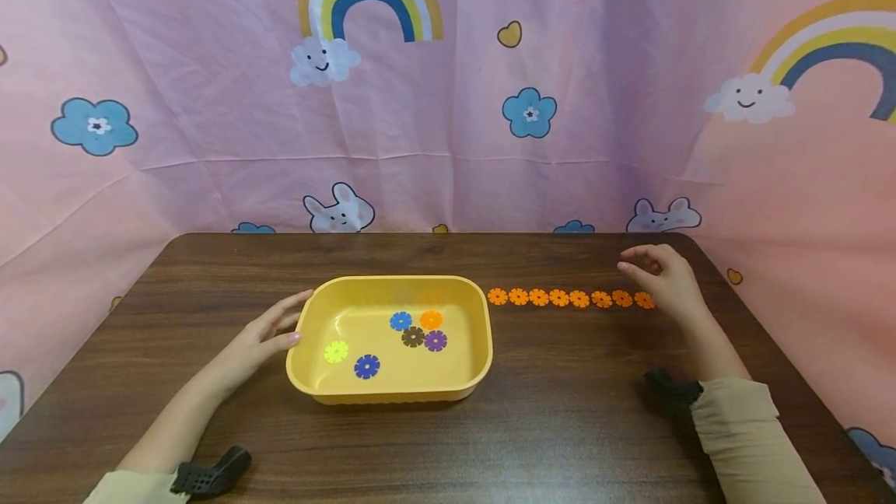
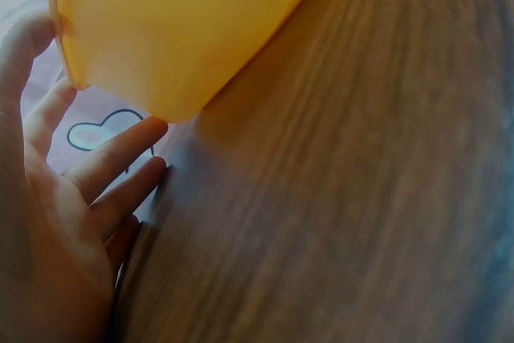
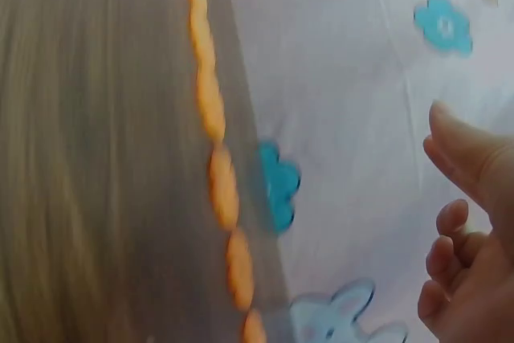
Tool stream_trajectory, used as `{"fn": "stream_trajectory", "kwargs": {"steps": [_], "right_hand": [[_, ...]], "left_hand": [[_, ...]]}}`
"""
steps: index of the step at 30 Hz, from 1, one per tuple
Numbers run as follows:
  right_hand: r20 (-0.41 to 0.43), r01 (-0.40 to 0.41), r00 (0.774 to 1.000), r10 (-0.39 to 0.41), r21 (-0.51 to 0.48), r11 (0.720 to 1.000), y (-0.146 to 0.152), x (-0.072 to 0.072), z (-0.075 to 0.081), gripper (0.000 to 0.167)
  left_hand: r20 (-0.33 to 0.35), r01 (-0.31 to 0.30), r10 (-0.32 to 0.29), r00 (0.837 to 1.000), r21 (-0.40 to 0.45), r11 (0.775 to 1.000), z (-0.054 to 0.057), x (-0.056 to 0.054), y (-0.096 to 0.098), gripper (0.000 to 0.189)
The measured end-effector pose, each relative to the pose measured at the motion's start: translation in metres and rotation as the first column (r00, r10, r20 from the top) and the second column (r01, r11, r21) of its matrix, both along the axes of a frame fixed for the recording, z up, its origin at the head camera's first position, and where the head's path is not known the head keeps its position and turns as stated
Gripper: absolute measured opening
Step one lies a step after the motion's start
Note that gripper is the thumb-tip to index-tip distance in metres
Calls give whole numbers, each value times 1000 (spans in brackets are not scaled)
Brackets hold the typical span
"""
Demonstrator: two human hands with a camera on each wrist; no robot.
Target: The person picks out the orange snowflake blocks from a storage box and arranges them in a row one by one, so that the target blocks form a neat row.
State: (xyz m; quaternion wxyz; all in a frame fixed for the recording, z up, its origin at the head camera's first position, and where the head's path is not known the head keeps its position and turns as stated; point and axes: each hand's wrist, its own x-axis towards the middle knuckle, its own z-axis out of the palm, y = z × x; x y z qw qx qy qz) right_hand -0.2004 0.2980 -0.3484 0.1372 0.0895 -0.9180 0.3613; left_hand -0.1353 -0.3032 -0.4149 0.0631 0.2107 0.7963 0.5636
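Note:
A yellow plastic basin (image 1: 389, 394) stands on the table, and my left hand (image 1: 260, 337) is at its left side. Fingertips (image 2: 152, 128) of that hand touch the basin's wall (image 2: 185, 30), spread and not wrapped round it. Inside lie several flower-shaped discs: a yellow-green disc (image 1: 336, 351), a dark blue disc (image 1: 367, 366), a lighter blue disc (image 1: 400, 321), an orange disc (image 1: 431, 320), a brown disc (image 1: 413, 337) and a purple disc (image 1: 435, 341). My right hand (image 1: 665, 278) is raised, loosely bent and holding nothing, by the right end of a row of orange discs (image 1: 558, 298).
The orange row runs rightward from the basin's right rim across the dark wooden table (image 1: 560, 426). A pink patterned cloth (image 1: 448, 99) hangs behind and beside the table. Black wrist bands (image 1: 210, 473) are worn on both forearms.

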Motion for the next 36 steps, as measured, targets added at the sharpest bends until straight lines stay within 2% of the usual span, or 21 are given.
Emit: {"fn": "stream_trajectory", "kwargs": {"steps": [8, 14, 19, 26, 36], "right_hand": [[-83, -138, 987, 137, -11, 990, -50, -1, 14, 23], [-62, -241, 969, 238, -34, 970, -88, 0, 23, 23], [-46, -332, 943, 330, -48, 942, -119, 1, 27, 22], [-33, -452, 892, 452, -28, 891, -152, -3, 21, 24], [-23, -538, 840, 542, 90, 838, -185, -8, 0, 24]], "left_hand": [[-2, -1, 1, 1000, 1, 1000, 0, -1, 2, 58], [-11, 4, -4, 1000, 1, 1000, 1, -1, 1, 58], [-10, 3, -3, 1000, 4, 1000, 1, -1, 0, 58], [-18, 9, -9, 1000, 10, 1000, -1, -1, -1, 58], [-14, 29, -29, 999, 29, 999, -3, -2, 0, 58]]}}
